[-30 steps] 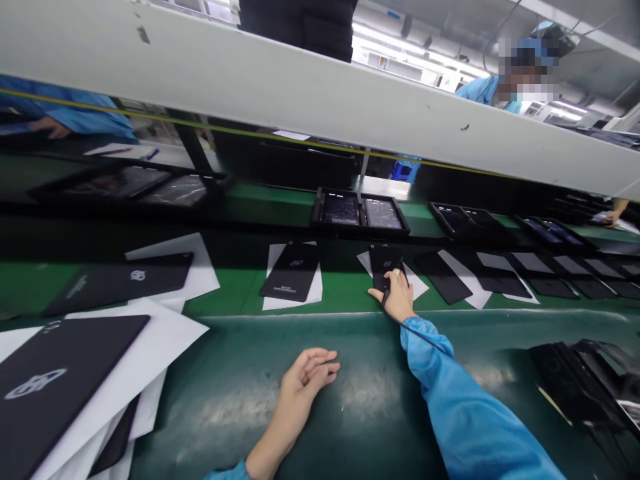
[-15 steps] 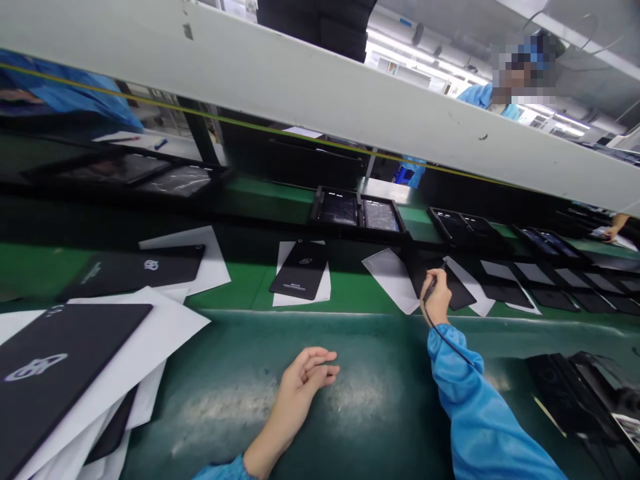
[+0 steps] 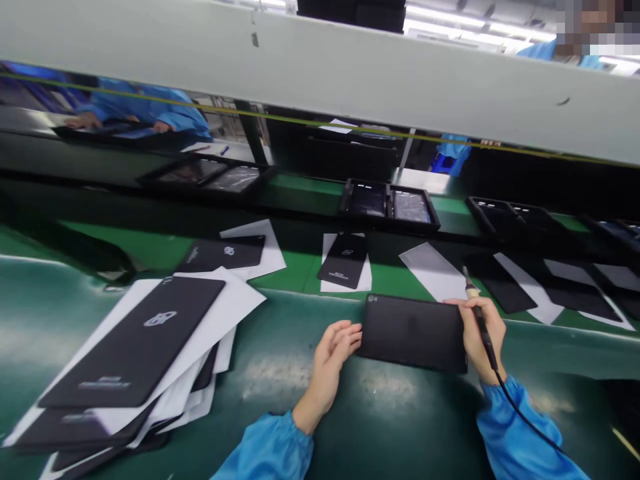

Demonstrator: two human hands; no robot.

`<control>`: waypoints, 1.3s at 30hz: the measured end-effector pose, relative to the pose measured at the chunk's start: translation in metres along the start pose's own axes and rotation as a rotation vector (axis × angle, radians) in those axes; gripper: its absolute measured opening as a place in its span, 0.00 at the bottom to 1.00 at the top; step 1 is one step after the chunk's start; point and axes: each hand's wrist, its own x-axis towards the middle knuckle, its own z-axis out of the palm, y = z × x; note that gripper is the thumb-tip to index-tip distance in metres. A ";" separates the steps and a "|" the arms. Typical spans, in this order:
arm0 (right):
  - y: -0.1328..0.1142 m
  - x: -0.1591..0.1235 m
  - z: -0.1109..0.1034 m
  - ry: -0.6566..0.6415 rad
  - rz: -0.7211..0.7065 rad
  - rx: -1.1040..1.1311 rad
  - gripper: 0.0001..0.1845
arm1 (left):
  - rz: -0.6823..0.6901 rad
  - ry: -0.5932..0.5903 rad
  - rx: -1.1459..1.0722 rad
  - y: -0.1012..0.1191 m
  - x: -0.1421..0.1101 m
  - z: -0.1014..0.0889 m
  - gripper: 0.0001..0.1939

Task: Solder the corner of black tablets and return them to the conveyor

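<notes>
Two hands bring a black tablet back cover [image 3: 413, 331] onto the dark green table [image 3: 380, 413].

The right hand [image 3: 480, 337] pinches the cover's right edge while also gripping a corded pen-like tool [image 3: 477, 313]; the left hand [image 3: 336, 347], fingers loosely open, touches its left edge. The tool tip could scratch the cover if the grip shifts. The stack of covers and paper sheets [image 3: 140, 353] at near left is cut off; the tool's type is probably a soldering iron, hard to confirm.

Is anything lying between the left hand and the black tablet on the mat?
Nothing visible. The left hand lies on the dark green mat with its fingertips at the near left edge of the black tablet. The right hand grips the tablet's right end along with a corded pen-like tool.
</notes>
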 end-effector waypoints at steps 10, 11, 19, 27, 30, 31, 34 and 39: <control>-0.004 -0.033 0.011 -0.220 -0.195 -0.084 0.11 | -0.070 -0.086 -0.035 -0.011 -0.001 0.000 0.19; -0.006 -0.033 0.008 -0.221 -0.226 -0.105 0.11 | -0.082 -0.086 -0.041 -0.010 -0.002 0.001 0.20; -0.051 -0.067 0.008 -0.397 0.155 0.431 0.14 | -0.080 -0.085 -0.053 -0.011 -0.002 0.002 0.17; -0.060 -0.070 0.014 -0.573 -0.140 0.271 0.08 | -0.070 -0.079 -0.040 -0.009 -0.003 0.004 0.16; -0.067 -0.068 0.019 -0.626 -0.175 0.293 0.10 | -0.070 -0.084 -0.039 -0.010 -0.003 0.002 0.16; -0.068 -0.068 0.021 -0.639 -0.181 0.307 0.10 | -0.067 -0.086 -0.038 -0.011 -0.003 0.002 0.15; -0.068 -0.071 0.024 -0.683 -0.197 0.332 0.11 | -0.057 -0.089 -0.034 -0.013 -0.002 0.000 0.15; -0.062 -0.074 0.026 -0.707 -0.186 0.320 0.11 | -0.061 -0.087 -0.030 -0.014 -0.002 -0.001 0.16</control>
